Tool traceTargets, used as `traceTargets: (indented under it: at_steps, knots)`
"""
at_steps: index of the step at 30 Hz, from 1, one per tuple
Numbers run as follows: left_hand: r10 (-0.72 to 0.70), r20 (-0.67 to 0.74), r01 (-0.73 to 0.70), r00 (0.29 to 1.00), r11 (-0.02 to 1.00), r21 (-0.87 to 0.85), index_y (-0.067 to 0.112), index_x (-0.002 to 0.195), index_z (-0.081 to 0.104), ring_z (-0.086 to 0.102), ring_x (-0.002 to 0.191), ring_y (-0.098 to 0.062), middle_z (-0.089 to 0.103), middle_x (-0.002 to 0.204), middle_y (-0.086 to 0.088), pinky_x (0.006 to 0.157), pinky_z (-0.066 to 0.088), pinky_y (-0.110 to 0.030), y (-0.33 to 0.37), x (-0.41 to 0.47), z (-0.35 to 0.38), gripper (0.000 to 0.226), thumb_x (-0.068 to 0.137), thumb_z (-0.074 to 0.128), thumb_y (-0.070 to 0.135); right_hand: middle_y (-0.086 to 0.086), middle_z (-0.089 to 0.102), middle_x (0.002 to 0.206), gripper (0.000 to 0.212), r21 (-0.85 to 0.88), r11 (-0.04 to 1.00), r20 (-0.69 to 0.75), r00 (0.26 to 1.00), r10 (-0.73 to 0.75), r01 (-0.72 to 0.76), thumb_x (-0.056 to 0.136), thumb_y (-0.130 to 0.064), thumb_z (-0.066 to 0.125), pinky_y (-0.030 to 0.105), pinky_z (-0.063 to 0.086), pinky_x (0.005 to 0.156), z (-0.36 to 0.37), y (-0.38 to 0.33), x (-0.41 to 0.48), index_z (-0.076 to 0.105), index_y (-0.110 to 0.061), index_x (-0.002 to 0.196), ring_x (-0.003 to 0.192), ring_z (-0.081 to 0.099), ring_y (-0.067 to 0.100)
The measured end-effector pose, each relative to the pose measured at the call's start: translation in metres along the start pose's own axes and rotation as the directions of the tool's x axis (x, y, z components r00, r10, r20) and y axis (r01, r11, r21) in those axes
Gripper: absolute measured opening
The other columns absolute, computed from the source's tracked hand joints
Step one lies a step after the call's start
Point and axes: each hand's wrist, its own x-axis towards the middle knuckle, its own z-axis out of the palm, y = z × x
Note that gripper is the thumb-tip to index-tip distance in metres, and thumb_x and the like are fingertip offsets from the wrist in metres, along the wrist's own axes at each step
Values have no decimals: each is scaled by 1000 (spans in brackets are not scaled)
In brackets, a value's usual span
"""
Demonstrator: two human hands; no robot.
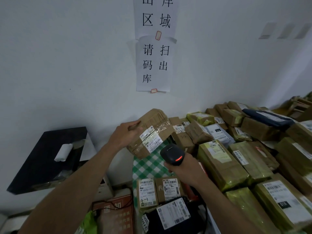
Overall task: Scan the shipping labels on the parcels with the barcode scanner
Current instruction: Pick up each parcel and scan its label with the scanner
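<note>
My left hand (125,134) grips a brown taped parcel (152,122) by its left end and holds it tilted above the green checked tablecloth (148,166). A white shipping label (151,138) on the parcel faces me. Just below and to the right, my right hand (184,171) holds the black barcode scanner (172,155). The scanner's head points up toward the label, and a red light glows on it.
Many brown and yellow-taped parcels (244,157) with labels cover the table to the right. Two small labelled boxes (158,190) and a black bag parcel (170,215) lie near the front. A black scale-like platform (49,159) with a white roll stands left. Paper signs (154,65) hang on the wall.
</note>
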Motion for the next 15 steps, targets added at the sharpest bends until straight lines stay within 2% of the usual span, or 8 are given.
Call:
traceTargets:
  at_steps: [3, 6, 10, 15]
  knots:
    - [-10, -1, 10, 1000, 1000, -11, 48, 132, 64, 67, 109, -9, 71, 125, 11, 105, 52, -43, -4, 4, -1, 78, 59, 60, 77, -4, 77, 82, 21, 0, 1000, 10, 1000, 3, -3, 83, -35, 83, 27, 57, 70, 0, -1, 1, 70, -27, 98, 77, 74, 9]
    - [-17, 18, 17, 1000, 1000, -14, 49, 132, 64, 67, 109, -10, 71, 124, 13, 105, 52, -44, -9, 7, -2, 77, 60, 60, 77, -3, 77, 80, 21, -5, 1000, 26, 1000, 4, -4, 82, -33, 83, 35, 61, 77, 1, 1, 2, 70, -26, 97, 77, 74, 11]
    - [-15, 37, 16, 999, 1000, -13, 53, 131, 62, 68, 110, -11, 71, 124, 14, 105, 52, -45, -14, 10, -1, 73, 62, 62, 78, -1, 76, 79, 19, 7, 1000, 20, 1000, 4, -5, 83, -32, 83, 25, 53, 69, 1, 0, 2, 69, -26, 94, 75, 73, 8]
    - [-1, 38, 1, 999, 1000, -1, 53, 132, 62, 67, 112, -12, 70, 127, 13, 105, 51, -46, -16, 13, 0, 71, 65, 61, 76, -4, 76, 80, 22, -10, 1000, 42, 999, 14, -14, 82, -33, 84, 25, 54, 71, 2, 3, 6, 68, -29, 96, 73, 72, 3]
